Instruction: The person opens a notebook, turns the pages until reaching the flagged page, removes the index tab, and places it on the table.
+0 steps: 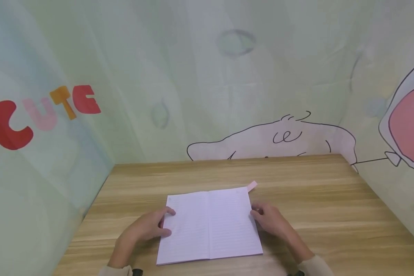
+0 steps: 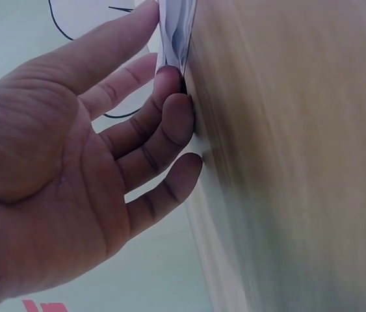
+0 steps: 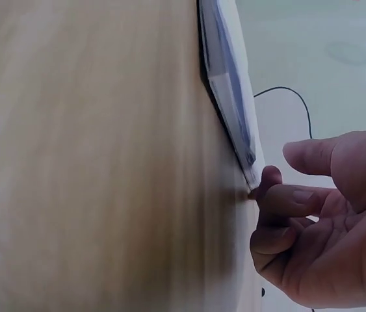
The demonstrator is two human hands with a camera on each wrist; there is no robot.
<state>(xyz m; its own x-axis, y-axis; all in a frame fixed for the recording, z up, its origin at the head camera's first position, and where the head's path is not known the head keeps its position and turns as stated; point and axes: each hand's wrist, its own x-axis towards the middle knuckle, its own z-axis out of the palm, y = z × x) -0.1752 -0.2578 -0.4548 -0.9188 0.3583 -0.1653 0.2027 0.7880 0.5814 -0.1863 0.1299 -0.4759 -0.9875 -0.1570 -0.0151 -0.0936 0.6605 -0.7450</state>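
An open notebook with lined, seemingly blank pages lies on the wooden table, its fold running toward the person. At its left edge is my left hand; thumb and forefinger rest on the left page. In the left wrist view, the other fingers of the left hand are loosely bent beside the layered page edges. My right hand touches the right edge. Seen from the right wrist, the right hand has bent fingers near the notebook's corner, the thumb apart from them. A pink tab sticks out at the top right.
The wood-grain table extends around the notebook. Pale printed curtains hang behind it and on both sides, with coloured letters on the left and a pink balloon drawing on the right.
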